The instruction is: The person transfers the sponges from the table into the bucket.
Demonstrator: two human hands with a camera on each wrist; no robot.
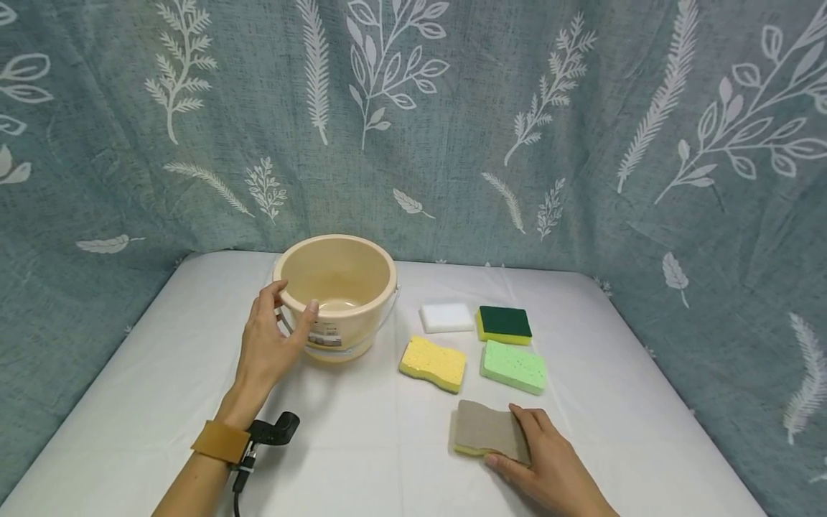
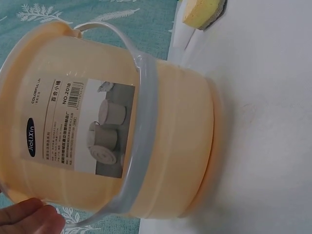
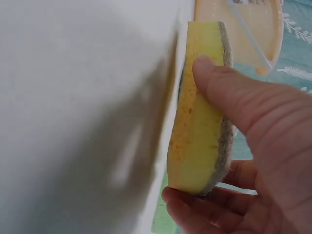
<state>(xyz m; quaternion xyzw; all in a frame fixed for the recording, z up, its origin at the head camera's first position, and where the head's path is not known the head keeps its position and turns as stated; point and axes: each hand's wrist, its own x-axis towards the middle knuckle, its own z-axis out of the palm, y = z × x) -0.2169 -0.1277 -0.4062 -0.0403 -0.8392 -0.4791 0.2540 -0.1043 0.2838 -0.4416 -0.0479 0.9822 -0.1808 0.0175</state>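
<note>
Grey sponge (image 1: 487,431) is pinched by the right hand (image 1: 549,467), thumb on one edge and fingers on the other, looking just off the table (image 1: 362,445), with the green sponge (image 1: 513,366) beyond it. The left hand (image 1: 268,352) is spread at the rim of the bucket (image 1: 362,323); how hard it's pressed can't be told. Probably best if the sponge isn't squashed and the bucket's only lightly steadied, so nothing gets tipped, tbh.

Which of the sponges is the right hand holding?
The grey-topped yellow sponge, lowest in the head view: the right hand pinches it. The white block, dark-green-topped sponge, yellow-topped sponge and light green sponge lie untouched.
</note>
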